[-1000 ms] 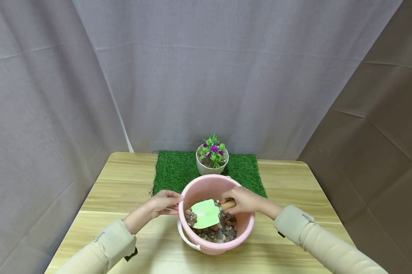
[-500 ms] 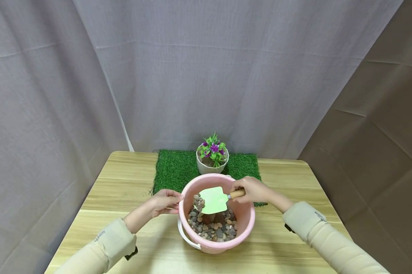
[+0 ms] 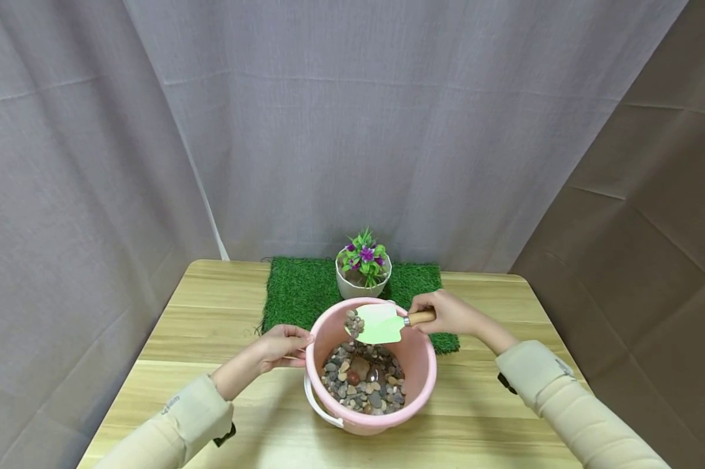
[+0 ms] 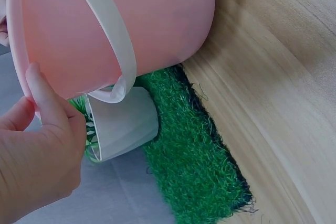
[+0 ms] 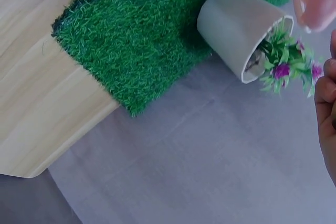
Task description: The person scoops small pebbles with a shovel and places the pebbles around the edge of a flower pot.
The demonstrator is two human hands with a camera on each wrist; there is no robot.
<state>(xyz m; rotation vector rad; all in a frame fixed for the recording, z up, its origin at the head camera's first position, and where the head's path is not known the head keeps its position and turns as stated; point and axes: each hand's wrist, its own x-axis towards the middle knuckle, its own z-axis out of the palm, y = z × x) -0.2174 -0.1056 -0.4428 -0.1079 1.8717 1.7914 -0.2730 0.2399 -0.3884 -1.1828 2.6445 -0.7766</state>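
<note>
A pink bucket [image 3: 418,391] with a white handle [image 4: 113,24] stands on the wooden table, its floor covered in mixed pebbles [image 3: 358,391]. My left hand [image 3: 282,347] pinches the bucket's left rim between thumb and fingers, as the left wrist view shows up close. My right hand [image 3: 448,314] grips the wooden grip of a light green garden trowel [image 3: 380,324]. The trowel's blade hangs over the back of the bucket's mouth, pointing left, with a small heap of pebbles at its tip. Only the edge of the right hand [image 5: 326,106] shows in the right wrist view; the trowel is hidden there.
Behind the bucket, a white pot [image 3: 360,288] with a purple-flowered plant [image 3: 365,257] stands on a green turf mat [image 3: 296,293]. Grey curtain [image 3: 352,130] hangs behind the wooden table [image 3: 211,306], and a brown cloth [image 3: 639,228] is at the right.
The right hand has lifted the trowel up out of the pebbles and moved it back and right, carrying pebbles on its tip. The left hand and the bucket have stayed in place.
</note>
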